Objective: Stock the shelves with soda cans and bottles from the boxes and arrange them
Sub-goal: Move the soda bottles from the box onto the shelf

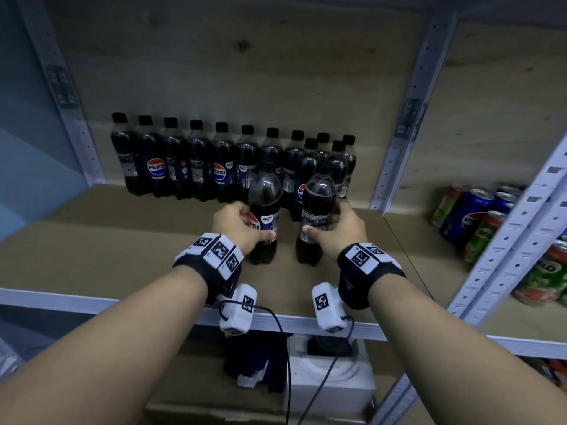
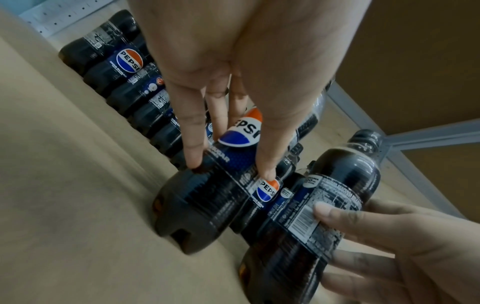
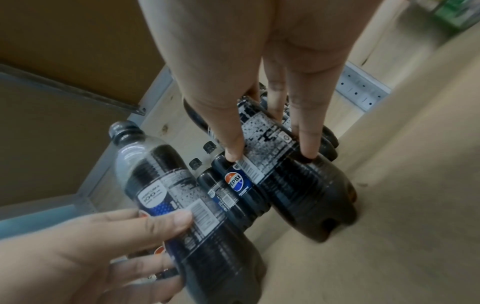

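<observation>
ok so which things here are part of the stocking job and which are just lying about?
Part of the job:
- left hand gripping a cola bottle
- right hand gripping a second cola bottle
- row of bottles at the back of the shelf
- cans in the bay to the right

Lying about:
- white box and dark cloth below the shelf

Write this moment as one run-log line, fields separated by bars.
left hand: grips dark plastic Pepsi bottle | right hand: grips second dark Pepsi bottle | both bottles: upright on wooden shelf, before back row
</observation>
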